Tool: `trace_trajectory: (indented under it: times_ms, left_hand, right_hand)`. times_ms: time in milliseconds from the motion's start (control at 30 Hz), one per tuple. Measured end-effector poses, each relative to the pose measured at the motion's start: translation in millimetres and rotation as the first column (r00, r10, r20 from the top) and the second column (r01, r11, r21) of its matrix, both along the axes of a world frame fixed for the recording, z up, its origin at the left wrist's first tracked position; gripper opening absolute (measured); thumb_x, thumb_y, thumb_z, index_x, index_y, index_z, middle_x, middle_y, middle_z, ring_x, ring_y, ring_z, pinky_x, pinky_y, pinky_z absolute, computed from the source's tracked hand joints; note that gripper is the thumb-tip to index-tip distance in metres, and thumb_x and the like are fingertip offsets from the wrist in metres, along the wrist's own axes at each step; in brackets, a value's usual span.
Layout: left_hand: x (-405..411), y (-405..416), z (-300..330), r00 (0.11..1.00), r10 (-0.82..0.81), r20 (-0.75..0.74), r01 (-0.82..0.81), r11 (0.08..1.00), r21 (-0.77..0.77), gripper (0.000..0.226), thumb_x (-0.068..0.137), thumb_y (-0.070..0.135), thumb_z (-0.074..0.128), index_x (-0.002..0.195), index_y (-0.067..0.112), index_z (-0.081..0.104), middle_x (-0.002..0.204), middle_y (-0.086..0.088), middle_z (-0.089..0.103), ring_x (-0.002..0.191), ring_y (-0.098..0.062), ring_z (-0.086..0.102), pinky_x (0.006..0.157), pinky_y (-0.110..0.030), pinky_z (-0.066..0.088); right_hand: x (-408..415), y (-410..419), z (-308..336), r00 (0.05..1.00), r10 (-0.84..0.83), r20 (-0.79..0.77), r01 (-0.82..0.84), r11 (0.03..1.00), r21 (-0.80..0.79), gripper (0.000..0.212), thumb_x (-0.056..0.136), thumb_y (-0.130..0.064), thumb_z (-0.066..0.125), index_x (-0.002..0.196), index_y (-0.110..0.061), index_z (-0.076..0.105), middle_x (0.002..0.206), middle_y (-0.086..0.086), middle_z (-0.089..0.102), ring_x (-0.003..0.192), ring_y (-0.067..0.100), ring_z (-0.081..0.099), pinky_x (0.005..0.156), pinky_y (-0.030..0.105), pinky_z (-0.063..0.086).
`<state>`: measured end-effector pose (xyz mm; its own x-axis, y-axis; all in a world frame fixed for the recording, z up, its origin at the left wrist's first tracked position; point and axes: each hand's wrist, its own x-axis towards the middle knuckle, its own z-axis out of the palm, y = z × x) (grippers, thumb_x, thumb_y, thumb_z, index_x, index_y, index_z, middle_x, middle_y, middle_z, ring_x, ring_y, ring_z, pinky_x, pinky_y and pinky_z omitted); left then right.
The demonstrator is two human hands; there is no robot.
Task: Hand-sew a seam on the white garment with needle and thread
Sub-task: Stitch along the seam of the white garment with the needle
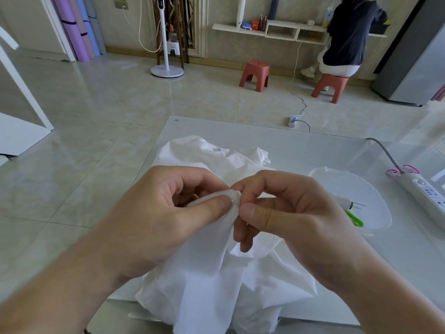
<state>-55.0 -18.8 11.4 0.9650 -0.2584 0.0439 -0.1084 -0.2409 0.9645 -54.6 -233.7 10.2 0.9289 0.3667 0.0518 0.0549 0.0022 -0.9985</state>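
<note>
The white garment (207, 280) lies bunched on the glass table (313, 150) and hangs over its near edge. My left hand (168, 213) pinches a raised fold of the cloth between thumb and fingers. My right hand (284, 213) pinches a thin needle (237, 203) between thumb and forefinger, right at the fold's edge. Only a short dark bit of the needle shows between the two thumbs. I cannot make out the thread.
A clear plastic container (356, 196) to the right holds spare needles (358, 205) and a green item (354, 218). A white power strip (426, 196) lies at the table's right edge. Beyond are red stools (254, 74) and a seated person (346, 37).
</note>
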Motion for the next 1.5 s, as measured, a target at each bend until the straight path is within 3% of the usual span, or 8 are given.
trace_trajectory:
  times_ms: [133,333,567,767,933,1167,1267,1500]
  left_hand:
    - [2,2,-1,1.0,0.008,0.015,-0.008,1.0,0.02,0.019,0.083,0.04,0.075,0.093,0.027,0.083,0.088,-0.006,0.08,0.091,-0.033,0.075,0.091,-0.057,0.058]
    - [2,3,-2,0.999,0.027,0.045,-0.029,0.999,0.038,0.019,0.081,0.042,0.075,0.091,0.028,0.083,0.081,-0.007,0.076,0.085,-0.035,0.071,0.079,-0.046,0.057]
    - [2,4,-1,0.995,0.038,0.092,-0.044,0.997,0.069,0.019,0.079,0.044,0.076,0.09,0.028,0.082,0.078,-0.005,0.074,0.082,-0.034,0.07,0.075,-0.049,0.057]
    - [2,4,-1,0.991,0.049,0.121,-0.059,0.995,0.079,0.013,0.078,0.042,0.077,0.085,0.032,0.081,0.075,0.004,0.075,0.073,-0.014,0.072,0.07,-0.027,0.053]
    - [0,3,0,0.991,0.053,0.125,-0.066,0.993,0.102,0.013,0.076,0.042,0.077,0.085,0.034,0.081,0.078,0.005,0.078,0.075,-0.013,0.075,0.072,-0.032,0.056]
    - [-2,2,3,0.992,0.043,0.122,-0.057,0.992,0.113,0.008,0.081,0.043,0.08,0.085,0.036,0.081,0.08,0.01,0.079,0.078,-0.008,0.076,0.073,-0.028,0.053]
    - [-2,2,2,0.993,0.033,0.116,-0.046,0.993,0.11,0.005,0.088,0.037,0.085,0.084,0.035,0.081,0.079,0.009,0.079,0.077,-0.009,0.076,0.073,-0.031,0.054]
    - [-1,3,0,0.991,0.003,0.137,-0.022,0.991,0.132,0.013,0.081,0.044,0.074,0.087,0.034,0.08,0.075,0.003,0.075,0.072,-0.019,0.072,0.068,-0.032,0.059]
  right_hand:
    - [1,-1,3,0.999,-0.034,0.005,0.034,0.999,-0.007,0.006,0.086,-0.002,0.068,0.081,-0.003,0.07,0.083,0.019,0.072,0.07,0.038,0.069,0.073,0.041,0.057]
    - [1,-2,5,0.999,-0.04,0.004,0.04,0.999,-0.027,0.006,0.081,0.001,0.067,0.076,0.003,0.065,0.086,0.017,0.072,0.069,0.034,0.07,0.071,0.036,0.056]
    - [0,-3,8,0.999,-0.041,0.023,0.042,0.996,-0.076,0.007,0.078,0.001,0.065,0.071,0.003,0.063,0.081,0.016,0.073,0.064,0.031,0.07,0.069,0.027,0.054]
    - [-1,-3,9,0.999,-0.04,0.027,0.043,0.994,-0.102,0.008,0.079,0.0,0.065,0.072,0.001,0.063,0.077,0.016,0.072,0.063,0.031,0.067,0.069,0.031,0.054]
    - [-1,-2,10,0.999,-0.028,0.038,0.032,0.992,-0.121,0.009,0.08,0.0,0.065,0.071,-0.001,0.063,0.075,0.012,0.072,0.061,0.028,0.064,0.066,0.031,0.053]
    - [-1,-1,11,0.999,-0.011,0.039,0.015,0.995,-0.096,0.009,0.078,0.003,0.064,0.07,-0.001,0.064,0.075,0.011,0.071,0.061,0.026,0.064,0.064,0.03,0.052]
    - [-1,-1,11,0.999,-0.011,0.039,0.015,0.996,-0.09,0.009,0.078,0.004,0.064,0.07,-0.001,0.064,0.075,0.011,0.071,0.06,0.027,0.064,0.064,0.029,0.052]
    - [-1,-1,10,0.999,-0.022,0.049,0.028,0.99,-0.135,0.009,0.078,0.002,0.065,0.07,-0.001,0.064,0.074,0.009,0.072,0.061,0.027,0.065,0.066,0.03,0.053]
